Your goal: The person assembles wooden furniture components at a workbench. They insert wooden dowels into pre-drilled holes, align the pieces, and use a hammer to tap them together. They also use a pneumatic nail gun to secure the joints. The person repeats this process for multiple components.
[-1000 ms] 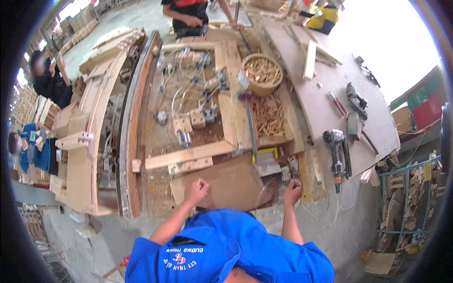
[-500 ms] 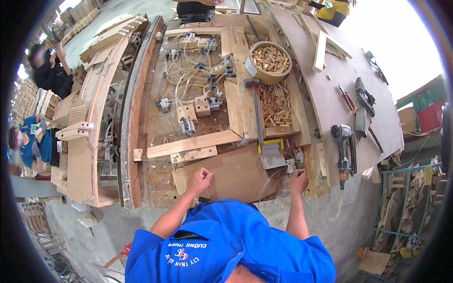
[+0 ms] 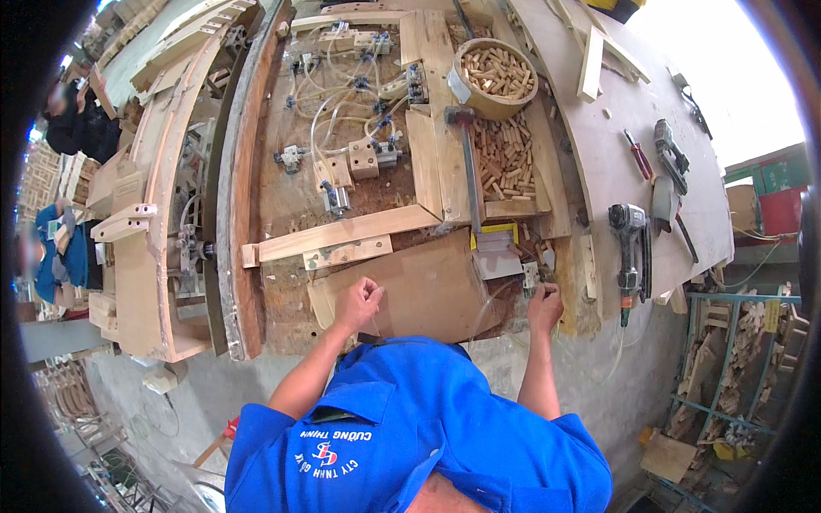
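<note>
My left hand (image 3: pixel 359 303) is closed, thumb against curled fingers, above a brown cardboard sheet (image 3: pixel 419 299) at the bench's near edge. Whatever it might hold is too small to make out. My right hand (image 3: pixel 545 308) is also closed, beside a small metal valve block (image 3: pixel 530 275) with clear tubing; its fingertips are close to the block, and I cannot tell if they touch it. Ahead of my left hand lies a short drilled wooden piece (image 3: pixel 347 251), alongside a longer wooden rail (image 3: pixel 342 233). Several pneumatic cylinders (image 3: pixel 335 200) with clear hoses sit inside the wooden frame.
A round tub (image 3: pixel 457 85) of wooden dowels stands over a tray of loose dowels (image 3: pixel 505 162). A hammer (image 3: pixel 466 162) lies beside them. On the right board are a nail gun (image 3: pixel 629 248) and a screwdriver (image 3: pixel 639 156). Other people work at the far left.
The whole view has shifted slightly, with the bench sitting higher in the picture. Both hands stay closed in nearly the same places over the bench.
</note>
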Demonstrator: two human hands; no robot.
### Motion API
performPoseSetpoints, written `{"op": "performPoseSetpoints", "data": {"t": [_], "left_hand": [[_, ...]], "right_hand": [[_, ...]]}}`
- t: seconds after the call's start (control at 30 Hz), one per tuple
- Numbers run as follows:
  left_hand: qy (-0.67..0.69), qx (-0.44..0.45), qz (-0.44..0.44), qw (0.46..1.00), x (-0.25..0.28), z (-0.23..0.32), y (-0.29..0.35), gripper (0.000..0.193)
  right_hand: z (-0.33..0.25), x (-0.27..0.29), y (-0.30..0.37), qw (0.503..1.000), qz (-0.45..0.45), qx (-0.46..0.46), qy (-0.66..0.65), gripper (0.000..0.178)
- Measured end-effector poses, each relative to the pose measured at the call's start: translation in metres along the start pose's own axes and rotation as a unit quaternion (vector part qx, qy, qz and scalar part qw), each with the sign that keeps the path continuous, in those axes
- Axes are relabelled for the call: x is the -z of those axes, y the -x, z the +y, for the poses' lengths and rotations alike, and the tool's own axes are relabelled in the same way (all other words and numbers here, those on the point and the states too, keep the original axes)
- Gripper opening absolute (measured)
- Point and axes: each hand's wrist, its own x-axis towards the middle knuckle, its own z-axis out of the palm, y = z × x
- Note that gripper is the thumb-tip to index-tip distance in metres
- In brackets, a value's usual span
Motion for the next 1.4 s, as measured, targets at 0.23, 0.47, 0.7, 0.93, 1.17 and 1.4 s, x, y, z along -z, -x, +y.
{"op": "performPoseSetpoints", "data": {"t": [0.23, 0.47, 0.7, 0.93, 1.17, 1.4], "left_hand": [[-0.014, 0.001, -0.001, 1.0, 0.003, 0.004, 0.0, 0.027], [-0.006, 0.011, -0.006, 1.0, 0.002, -0.002, -0.003, 0.027], [-0.015, 0.03, -0.024, 0.999, 0.003, 0.007, -0.003, 0.027], [-0.084, -0.035, -0.049, 0.995, 0.026, 0.02, 0.0, 0.027], [0.045, -0.089, 0.099, 0.99, 0.108, 0.045, -0.059, 0.02], [-0.055, -0.09, 0.359, 0.927, 0.221, 0.04, -0.179, 0.035]], "right_hand": [[-0.003, 0.0, 0.002, 1.0, -0.005, -0.011, -0.024, 0.015], [-0.011, 0.006, 0.002, 0.999, -0.028, -0.031, -0.016, 0.016], [-0.006, 0.003, 0.001, 1.0, -0.01, -0.025, -0.01, 0.017], [-0.011, 0.003, 0.001, 0.998, -0.014, -0.05, -0.033, 0.024], [-0.012, 0.002, 0.004, 0.997, 0.008, -0.072, -0.038, 0.036], [-0.006, -0.005, 0.0, 0.974, -0.026, -0.161, -0.159, 0.038]]}}
